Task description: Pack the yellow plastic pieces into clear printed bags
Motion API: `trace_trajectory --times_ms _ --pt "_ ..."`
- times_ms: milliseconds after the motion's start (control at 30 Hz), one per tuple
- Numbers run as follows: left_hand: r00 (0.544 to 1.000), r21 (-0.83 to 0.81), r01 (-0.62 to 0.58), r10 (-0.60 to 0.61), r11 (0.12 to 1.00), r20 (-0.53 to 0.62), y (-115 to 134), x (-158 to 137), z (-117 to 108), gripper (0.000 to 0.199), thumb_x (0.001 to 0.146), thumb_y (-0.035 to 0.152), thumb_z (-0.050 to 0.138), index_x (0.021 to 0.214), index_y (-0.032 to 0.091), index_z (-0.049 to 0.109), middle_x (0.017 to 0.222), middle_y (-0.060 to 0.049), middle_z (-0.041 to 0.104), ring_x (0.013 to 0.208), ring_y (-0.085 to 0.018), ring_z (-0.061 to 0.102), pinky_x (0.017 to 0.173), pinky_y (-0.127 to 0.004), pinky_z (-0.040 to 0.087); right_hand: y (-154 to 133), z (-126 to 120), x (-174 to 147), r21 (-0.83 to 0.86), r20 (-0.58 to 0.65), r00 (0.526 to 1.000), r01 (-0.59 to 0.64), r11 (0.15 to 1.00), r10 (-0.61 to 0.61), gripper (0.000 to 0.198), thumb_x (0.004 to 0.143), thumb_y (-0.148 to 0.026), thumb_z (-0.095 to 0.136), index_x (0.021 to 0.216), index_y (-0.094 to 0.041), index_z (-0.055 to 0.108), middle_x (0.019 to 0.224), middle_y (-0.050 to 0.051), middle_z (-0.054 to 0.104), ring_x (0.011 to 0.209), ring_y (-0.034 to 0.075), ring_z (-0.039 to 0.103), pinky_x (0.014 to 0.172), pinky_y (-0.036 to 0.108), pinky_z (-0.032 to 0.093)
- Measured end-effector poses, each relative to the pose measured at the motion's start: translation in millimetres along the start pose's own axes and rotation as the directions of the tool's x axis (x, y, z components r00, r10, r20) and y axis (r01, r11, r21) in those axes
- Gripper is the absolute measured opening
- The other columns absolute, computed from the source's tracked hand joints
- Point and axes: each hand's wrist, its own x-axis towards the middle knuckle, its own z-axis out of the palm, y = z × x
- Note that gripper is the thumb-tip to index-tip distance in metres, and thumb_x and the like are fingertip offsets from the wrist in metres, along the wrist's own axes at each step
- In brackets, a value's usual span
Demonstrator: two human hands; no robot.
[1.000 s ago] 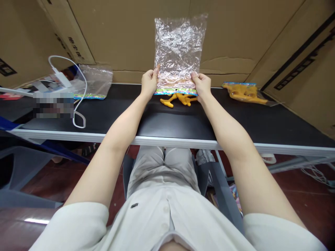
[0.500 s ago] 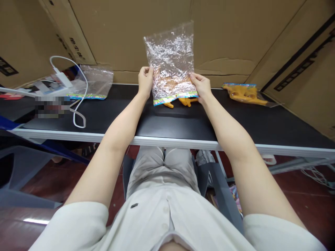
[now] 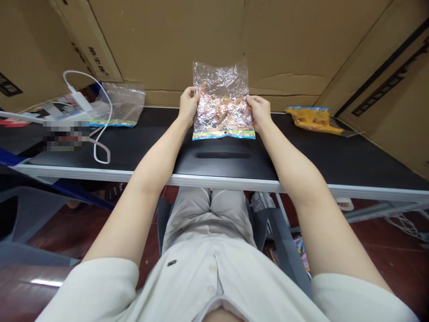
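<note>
A clear plastic bag (image 3: 223, 117) with a colourful strip along its near edge is stretched between my hands above the black tabletop. My left hand (image 3: 188, 105) pinches its left side, fingers closed. At the right side, my right hand (image 3: 259, 112) grips the bag between thumb and fingers. Orange shapes show through the shiny film; whether they lie inside the bag or beneath it I cannot tell. Farther right lies another bag holding an orange toy (image 3: 311, 121). Glare hides much of the held bag's contents.
On the left of the table (image 3: 157, 156) are a clear bag (image 3: 125, 105) with a similar strip, a white charger (image 3: 82, 102) and its looped cable (image 3: 109, 154). Cardboard panels (image 3: 284, 44) stand behind and at both sides. A metal edge (image 3: 221, 181) runs along the front.
The bag has come down and lies flatter, its top edge lower against the cardboard. Orange pieces that stuck out below its strip are now covered. Both hands keep their hold.
</note>
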Motion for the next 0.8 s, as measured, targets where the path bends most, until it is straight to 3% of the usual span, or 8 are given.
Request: trace_trajectory --times_ms 200,400,600,800 --pt "0.993 -0.01 0.108 -0.108 0.994 -0.049 -1 0 -2 0.026 0.091 0.031 0.083 0.09 0.023 0.058 0.076 0.002 0.056 0.077 -0.019 0.069 0.076 -0.033 0.059 11 -1 9 0.053 0.011 1.0 0.021 0.998 -0.022 0.057 0.089 -0.075 0.075 0.071 -0.023 0.059 0.066 -0.003 0.051 0.068 0.018 0.064 0.072 0.04 0.063" --pt "0.981 -0.012 0.186 -0.186 0.982 0.048 5 -6 -2 0.022 0.087 0.023 0.076 0.081 0.024 0.054 0.069 0.003 0.047 0.07 -0.02 0.066 0.07 -0.033 0.057 -4 -1 2 0.049 -0.062 0.998 0.016 0.999 -0.013 0.067 0.086 -0.087 0.069 0.073 -0.023 0.058 0.069 -0.002 0.056 0.069 0.018 0.066 0.074 0.04 0.064" --pt "0.991 -0.02 0.105 -0.103 0.994 0.091 18 -15 6 0.051 0.088 0.05 0.087 0.073 0.026 0.045 0.065 0.003 0.037 0.077 -0.023 0.067 0.079 -0.036 0.057 -19 -4 -6 0.025 -0.091 0.995 0.028 0.999 -0.026 0.068 0.085 -0.086 0.071 0.068 -0.023 0.055 0.069 -0.002 0.058 0.075 0.018 0.068 0.082 0.041 0.064" --pt "0.997 0.039 0.06 -0.062 0.997 0.056 29 -20 5 0.059 0.083 0.061 0.089 0.074 0.027 0.043 0.065 0.003 0.045 0.077 -0.023 0.064 0.077 -0.034 0.054 -12 -3 -4 0.032 -0.011 0.997 0.072 0.997 -0.072 0.058 0.088 -0.075 0.077 0.073 -0.022 0.059 0.076 0.0 0.06 0.089 0.022 0.071 0.088 0.044 0.061"
